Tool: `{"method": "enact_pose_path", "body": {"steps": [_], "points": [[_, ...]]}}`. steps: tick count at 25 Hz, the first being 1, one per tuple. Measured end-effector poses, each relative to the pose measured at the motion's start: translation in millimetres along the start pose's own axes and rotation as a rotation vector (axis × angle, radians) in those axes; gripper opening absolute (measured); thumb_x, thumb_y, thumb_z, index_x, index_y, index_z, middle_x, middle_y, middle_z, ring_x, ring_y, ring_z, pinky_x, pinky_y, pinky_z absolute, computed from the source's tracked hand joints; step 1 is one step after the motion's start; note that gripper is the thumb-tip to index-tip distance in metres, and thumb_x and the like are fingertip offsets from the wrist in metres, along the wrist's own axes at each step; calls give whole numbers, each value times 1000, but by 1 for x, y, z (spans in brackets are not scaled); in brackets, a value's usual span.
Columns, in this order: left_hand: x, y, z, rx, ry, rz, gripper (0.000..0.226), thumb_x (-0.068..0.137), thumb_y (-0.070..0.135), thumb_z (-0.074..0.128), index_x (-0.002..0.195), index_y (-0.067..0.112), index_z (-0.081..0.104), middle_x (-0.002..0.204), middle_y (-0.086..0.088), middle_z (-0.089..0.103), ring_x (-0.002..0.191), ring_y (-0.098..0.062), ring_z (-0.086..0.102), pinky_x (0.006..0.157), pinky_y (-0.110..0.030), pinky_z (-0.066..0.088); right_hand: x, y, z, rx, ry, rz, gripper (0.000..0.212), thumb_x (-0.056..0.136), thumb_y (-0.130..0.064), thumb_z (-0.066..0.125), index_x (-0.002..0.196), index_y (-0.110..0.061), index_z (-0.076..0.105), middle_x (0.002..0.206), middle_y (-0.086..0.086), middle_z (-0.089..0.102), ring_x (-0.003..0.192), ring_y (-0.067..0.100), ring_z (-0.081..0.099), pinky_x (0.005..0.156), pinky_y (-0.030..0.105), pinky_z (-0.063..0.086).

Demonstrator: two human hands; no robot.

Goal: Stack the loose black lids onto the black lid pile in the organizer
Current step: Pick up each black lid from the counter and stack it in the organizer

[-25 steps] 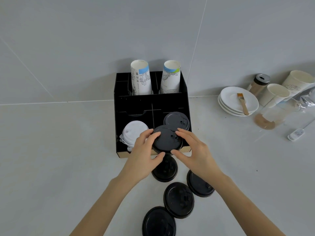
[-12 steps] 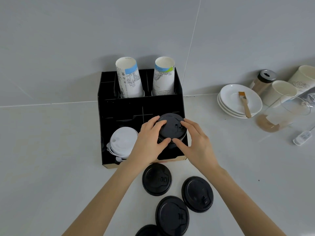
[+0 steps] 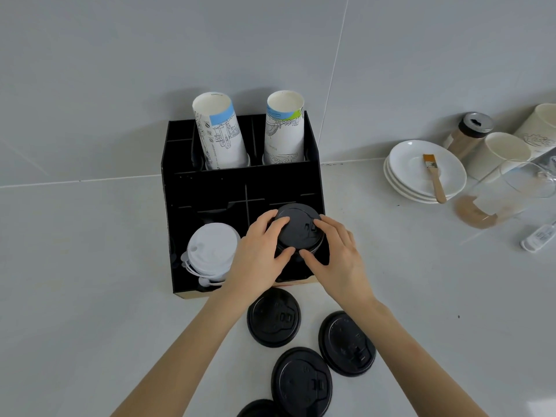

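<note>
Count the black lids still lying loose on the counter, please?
4: one nearest the organizer, one to its right, one below them, one cut off at the bottom edge.

Black lid pile point(image 3: 299, 228) in organizer point(image 3: 240, 188): matt plastic. Organizer: matt black board. Right of organizer: glossy white saucers point(image 3: 427, 170), wooden-handled brush point(image 3: 434, 179).

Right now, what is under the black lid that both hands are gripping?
Under the black lid sits the black lid pile, only its edge showing. The left hand and right hand hide the rest, so its count is unknown.
</note>
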State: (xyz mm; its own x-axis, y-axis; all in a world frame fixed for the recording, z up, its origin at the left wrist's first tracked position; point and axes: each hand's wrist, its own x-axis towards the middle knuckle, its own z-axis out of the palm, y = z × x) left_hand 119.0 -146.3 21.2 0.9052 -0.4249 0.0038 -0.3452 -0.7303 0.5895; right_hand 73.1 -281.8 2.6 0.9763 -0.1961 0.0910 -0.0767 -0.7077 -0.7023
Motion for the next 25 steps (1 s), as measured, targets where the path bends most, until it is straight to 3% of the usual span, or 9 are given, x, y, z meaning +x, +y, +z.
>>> {"method": "enact_pose_path", "body": {"steps": [6, 10, 20, 25], "points": [[-4, 1, -6, -23, -69, -18, 55, 86, 19, 54, 134, 15, 29, 152, -8, 17, 137, -24, 24, 110, -37, 30, -3, -4, -5, 11, -26, 1, 57, 80, -20, 63, 130, -16, 35, 143, 3, 34, 129, 21, 31, 99, 22, 24], [-18, 0, -14, -49, -62, -29, 53, 86, 19, 52, 134, 17, 29, 150, -7, 20, 136, -23, 25, 110, -39, 30, -14, -10, -11, 19, 1, -22, 56, 82, -18, 61, 131, -17, 33, 144, 3, 32, 130, 20, 30, 99, 21, 24], [-87, -16, -4, -165, -21, -18, 44, 87, 18, 51, 128, 20, 38, 135, 1, 43, 123, -12, 40, 96, -15, 26, -78, -15, 4, 74, -78, -95, 47, 85, -16, 57, 128, -20, 38, 140, -2, 38, 129, 12, 33, 95, 18, 29], [-107, -39, 11, -154, -110, -89, 46, 85, 20, 54, 127, 23, 38, 133, -1, 46, 120, -17, 44, 100, -28, 36, -93, -6, 22, 40, -172, -53, 47, 84, -16, 57, 127, -23, 38, 129, -12, 40, 125, 12, 38, 94, 18, 31]]}}
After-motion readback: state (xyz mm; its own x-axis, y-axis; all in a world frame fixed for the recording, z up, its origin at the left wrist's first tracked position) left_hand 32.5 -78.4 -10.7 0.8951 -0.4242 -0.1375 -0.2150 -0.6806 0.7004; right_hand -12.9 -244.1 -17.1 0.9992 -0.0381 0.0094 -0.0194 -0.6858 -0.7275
